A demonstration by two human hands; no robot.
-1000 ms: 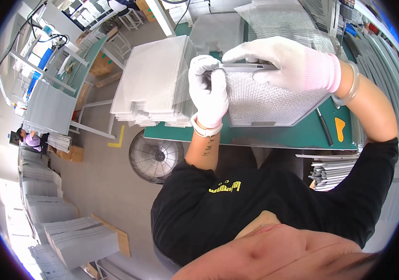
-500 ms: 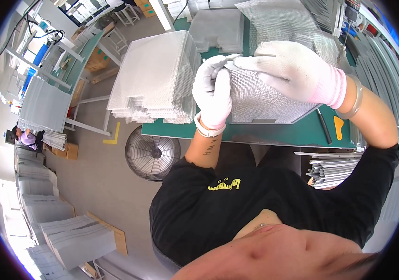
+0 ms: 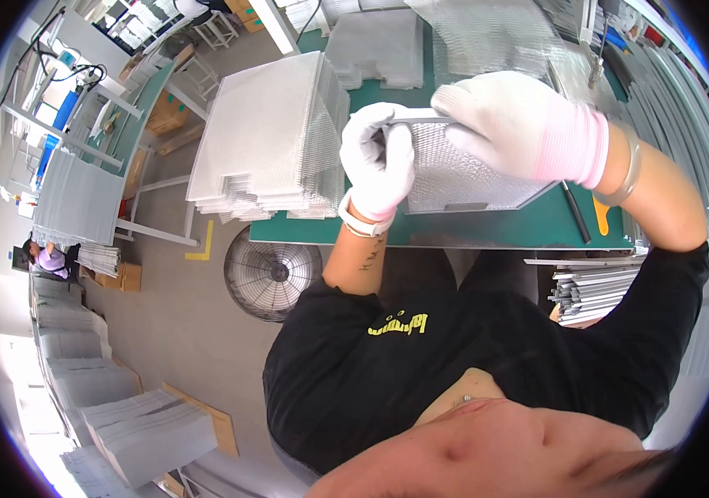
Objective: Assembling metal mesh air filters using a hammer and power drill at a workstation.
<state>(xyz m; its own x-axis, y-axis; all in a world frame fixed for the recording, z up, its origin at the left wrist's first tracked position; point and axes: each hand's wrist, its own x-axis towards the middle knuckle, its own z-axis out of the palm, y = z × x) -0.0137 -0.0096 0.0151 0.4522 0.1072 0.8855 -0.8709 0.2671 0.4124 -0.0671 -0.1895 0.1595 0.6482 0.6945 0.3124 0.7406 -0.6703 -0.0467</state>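
A framed grey mesh filter panel (image 3: 462,170) is raised at a tilt above the green workbench (image 3: 487,226). My left hand (image 3: 377,158), in a white glove, grips the panel's left edge. My right hand (image 3: 514,124), in a white glove with a pink cuff, grips the panel's metal top rim. A tall stack of silver mesh sheets (image 3: 267,141) lies on the bench just left of my left hand.
More mesh sheets (image 3: 375,46) lie at the back of the bench. An orange-handled tool (image 3: 603,214) and a dark tool (image 3: 574,212) sit at the right. A round fan (image 3: 271,272) stands on the floor. Metal strips (image 3: 595,290) are stacked at the right.
Both hands have lifted the panel's near edge and shifted it slightly left. My left hand has moved up along the left edge.
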